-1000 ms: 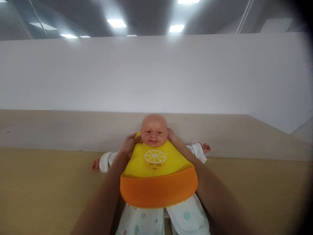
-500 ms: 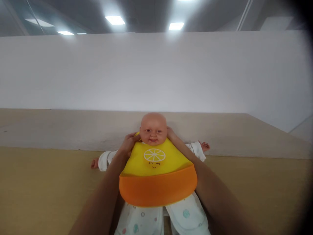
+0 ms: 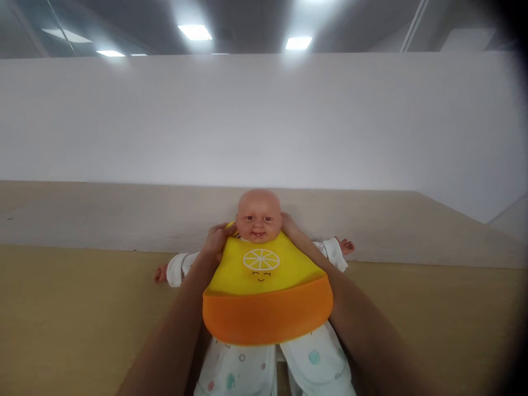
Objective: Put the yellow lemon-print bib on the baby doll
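A baby doll (image 3: 259, 206) in white patterned clothes lies on its back, head away from me and arms spread. Over its chest is a yellow bib (image 3: 235, 275) with a lemon-slice print and an orange catch pocket (image 3: 268, 316). At the left of the doll's neck, my left hand (image 3: 216, 241) is closed, pinching the bib's yellow neck strap between thumb and fingers. My right hand (image 3: 290, 225) reaches to the right side of the neck, against the head. Its fingers are mostly hidden behind the head, so its grip does not show.
The doll lies on a tan surface (image 3: 82, 308) with a paler, greyish band (image 3: 124, 217) behind it. Beyond rises a plain white wall (image 3: 264, 121). Ceiling lights (image 3: 195, 32) show at the top.
Almost nothing differs. The doll and bib appear very slightly higher in the picture, and both hands stay at the neck.
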Demonstrator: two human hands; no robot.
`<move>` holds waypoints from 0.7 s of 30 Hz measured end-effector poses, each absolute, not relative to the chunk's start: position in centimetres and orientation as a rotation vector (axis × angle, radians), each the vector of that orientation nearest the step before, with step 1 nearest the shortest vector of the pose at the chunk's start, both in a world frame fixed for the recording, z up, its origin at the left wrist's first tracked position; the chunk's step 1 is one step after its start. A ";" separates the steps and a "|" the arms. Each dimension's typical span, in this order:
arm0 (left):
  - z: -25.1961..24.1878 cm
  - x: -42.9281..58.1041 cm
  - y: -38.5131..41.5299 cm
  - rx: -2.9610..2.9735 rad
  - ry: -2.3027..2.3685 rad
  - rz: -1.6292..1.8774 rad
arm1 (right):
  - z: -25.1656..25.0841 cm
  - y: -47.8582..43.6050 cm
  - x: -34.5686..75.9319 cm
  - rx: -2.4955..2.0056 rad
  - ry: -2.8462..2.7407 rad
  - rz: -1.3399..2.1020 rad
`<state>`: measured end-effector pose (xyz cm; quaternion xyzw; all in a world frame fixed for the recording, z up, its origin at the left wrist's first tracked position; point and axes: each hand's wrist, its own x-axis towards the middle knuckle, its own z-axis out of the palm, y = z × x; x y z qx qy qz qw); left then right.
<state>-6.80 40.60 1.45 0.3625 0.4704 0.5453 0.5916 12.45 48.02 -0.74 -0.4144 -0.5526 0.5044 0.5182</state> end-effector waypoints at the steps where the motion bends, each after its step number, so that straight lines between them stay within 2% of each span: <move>1: 1.4 -6.8 40.6 0.843 1.091 1.261 | -0.6 48.5 12.1 -0.996 -1.334 1.228; 7: 1.4 -7.0 40.5 0.837 1.060 1.273 | -0.5 50.0 11.5 -1.001 -1.333 1.261; 21: 1.2 -6.9 40.6 0.799 1.040 1.332 | 1.2 46.9 12.9 -0.941 -1.362 1.338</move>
